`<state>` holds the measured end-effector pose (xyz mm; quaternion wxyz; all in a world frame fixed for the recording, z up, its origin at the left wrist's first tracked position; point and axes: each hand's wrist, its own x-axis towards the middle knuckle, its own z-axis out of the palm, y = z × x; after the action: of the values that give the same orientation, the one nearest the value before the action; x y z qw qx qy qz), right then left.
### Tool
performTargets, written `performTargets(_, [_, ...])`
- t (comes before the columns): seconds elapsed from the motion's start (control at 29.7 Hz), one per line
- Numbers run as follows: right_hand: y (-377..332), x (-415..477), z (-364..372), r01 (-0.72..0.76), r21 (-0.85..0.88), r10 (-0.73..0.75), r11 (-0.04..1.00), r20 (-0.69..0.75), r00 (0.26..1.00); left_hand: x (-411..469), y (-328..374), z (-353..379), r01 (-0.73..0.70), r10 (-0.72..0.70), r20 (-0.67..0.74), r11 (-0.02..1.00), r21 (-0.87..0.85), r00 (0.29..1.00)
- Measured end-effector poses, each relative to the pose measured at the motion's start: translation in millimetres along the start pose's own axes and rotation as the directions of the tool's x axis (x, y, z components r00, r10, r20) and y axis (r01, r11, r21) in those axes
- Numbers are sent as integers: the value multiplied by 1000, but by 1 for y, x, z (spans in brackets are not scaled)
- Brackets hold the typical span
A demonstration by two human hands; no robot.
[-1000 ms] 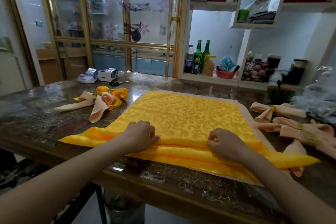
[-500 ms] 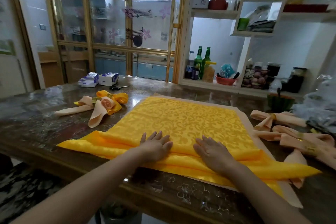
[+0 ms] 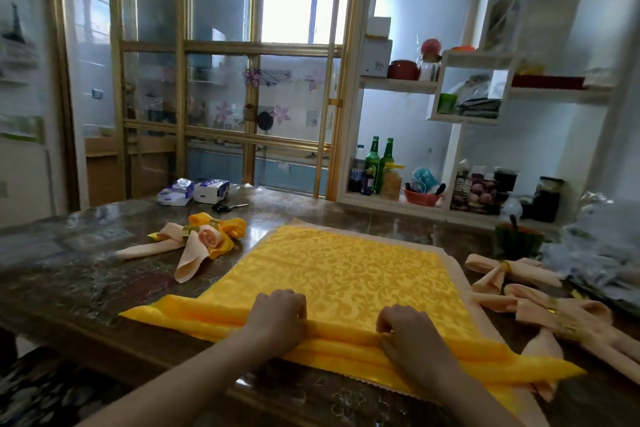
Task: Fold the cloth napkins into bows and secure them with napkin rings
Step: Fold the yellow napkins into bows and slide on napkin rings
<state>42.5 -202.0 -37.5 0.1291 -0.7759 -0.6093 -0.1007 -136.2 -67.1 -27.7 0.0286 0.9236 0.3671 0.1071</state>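
Bearing a yellow napkin (image 3: 346,270), the glossy table (image 3: 69,270) fronts glass doors (image 3: 221,97).

Your yellow napkin (image 3: 346,270) lies flat on the surface, scroll pattern up, stacked on a peach napkin (image 3: 456,282) whose edge shows along the far and right sides. Its near edge is gathered into narrow pleats. Your left fingers (image 3: 294,305) and right fingers (image 3: 388,320) curl over the top pleat and pinch it, with bare cloth between them. The pleated band runs out past both sets of fingers, left and right. Well beyond and left of your left fingers sits a finished bow (image 3: 204,241) of peach and yellow in a gold ring (image 3: 215,222) — right of your right fingers lie peach bows (image 3: 526,302), banded with gold rings (image 3: 504,267).
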Motion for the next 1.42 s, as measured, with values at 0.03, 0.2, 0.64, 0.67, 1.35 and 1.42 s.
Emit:
performTargets(0.03, [-2, -3, -2, 6, -3, -5, 1000, 20, 1000, -5, -1, -2, 2, -2, 1, 1000, -18, 1000])
performTargets(0.2, [-3, -14, 0, -61, 214, 41, 975, 97, 994, -19, -1, 0, -2, 7, 49, 993, -116, 999])
performTargets(0.64, [-17, -17, 3, 10, 43, -12, 999, 40, 999, -23, 18, 9, -239, 249, -15, 943, 231, 968])
performTargets(0.67, [-18, -19, 2, 50, -14, -50, 999, 18, 999, -23, 18, 9, -240, 254, -21, 936, 258, 967])
performTargets(1.35, [-27, -55, 7, 24, 31, -35, 999, 415, 909, -16, 65, 28, -79, 62, 276, 995, 53, 959])
performTargets(1.42, [-23, -57, 4, -20, 62, -7, 998, 413, 911, -15, 65, 41, -33, 35, 228, 999, -13, 973])
